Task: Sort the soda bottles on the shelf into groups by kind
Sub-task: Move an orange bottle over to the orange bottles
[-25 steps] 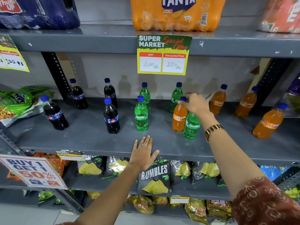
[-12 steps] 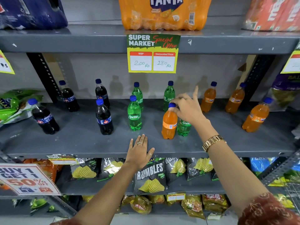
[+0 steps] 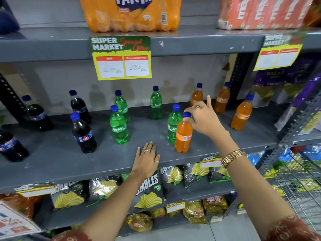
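Observation:
An orange soda bottle (image 3: 183, 134) stands near the front of the grey shelf (image 3: 104, 164), and my right hand (image 3: 204, 118) grips its blue cap. Just behind it stands a green Sprite bottle (image 3: 172, 124). Three more green bottles (image 3: 119, 126) stand left of the middle. Several dark cola bottles (image 3: 83, 134) form the left group. Three orange bottles (image 3: 241, 113) stand at the right, toward the back. My left hand (image 3: 147, 160) lies flat on the shelf's front edge, fingers spread, holding nothing.
A yellow price sign (image 3: 121, 58) hangs from the shelf above, under an orange Fanta pack (image 3: 132, 13). Chip bags (image 3: 149, 190) fill the shelf below. A wire basket (image 3: 298, 185) stands at lower right. A shelf upright (image 3: 240, 75) rises behind the orange bottles.
My right hand has drawn the orange bottle forward and to the right of the green bottle, which now stands behind it. The view has shifted right. My left hand stays put.

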### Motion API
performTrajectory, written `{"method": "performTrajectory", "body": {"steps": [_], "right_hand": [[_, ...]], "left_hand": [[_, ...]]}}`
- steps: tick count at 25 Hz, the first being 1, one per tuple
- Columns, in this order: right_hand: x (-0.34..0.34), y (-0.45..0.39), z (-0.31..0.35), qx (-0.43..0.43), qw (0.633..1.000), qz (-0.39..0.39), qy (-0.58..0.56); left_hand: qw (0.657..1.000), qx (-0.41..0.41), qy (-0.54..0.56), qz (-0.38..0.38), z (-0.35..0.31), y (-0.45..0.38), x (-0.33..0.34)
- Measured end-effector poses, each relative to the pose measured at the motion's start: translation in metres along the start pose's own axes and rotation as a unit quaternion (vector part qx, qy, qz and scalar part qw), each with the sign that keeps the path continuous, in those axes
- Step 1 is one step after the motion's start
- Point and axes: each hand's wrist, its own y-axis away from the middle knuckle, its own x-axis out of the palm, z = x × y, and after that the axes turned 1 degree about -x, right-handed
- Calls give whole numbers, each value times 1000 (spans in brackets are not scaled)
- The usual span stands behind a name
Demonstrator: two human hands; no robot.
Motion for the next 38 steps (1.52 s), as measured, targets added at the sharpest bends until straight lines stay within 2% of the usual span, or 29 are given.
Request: {"method": "performTrajectory", "body": {"steps": [4, 11, 14, 24, 30, 32, 35, 36, 38], "right_hand": [[1, 4, -30, 68, 996, 1, -49], [14, -18, -82, 116, 986, -22, -115], [22, -28, -96, 109, 985, -45, -125], [36, -46, -116, 82, 989, -44, -118], [32, -48, -115, 73, 993, 10, -98], [32, -43, -106, 79, 992, -27, -91], [30, -34, -78, 61, 978, -157, -122], [31, -32, -67, 45, 973, -170, -150], [38, -29, -50, 17, 969, -120, -215]], "left_hand": [[1000, 17, 3, 4, -21, -14, 5], [999, 4, 0, -38, -28, -21, 13], [999, 0, -1, -48, -29, -22, 13], [999, -11, -14, -45, -31, -22, 12], [999, -9, -4, -42, -32, -20, 10], [999, -10, -3, -34, -33, -19, 8], [1000, -14, 0, -23, -32, -18, 6], [1000, -17, 1, -23, -31, -18, 6], [999, -25, 2, -20, -28, -15, 5]]}}
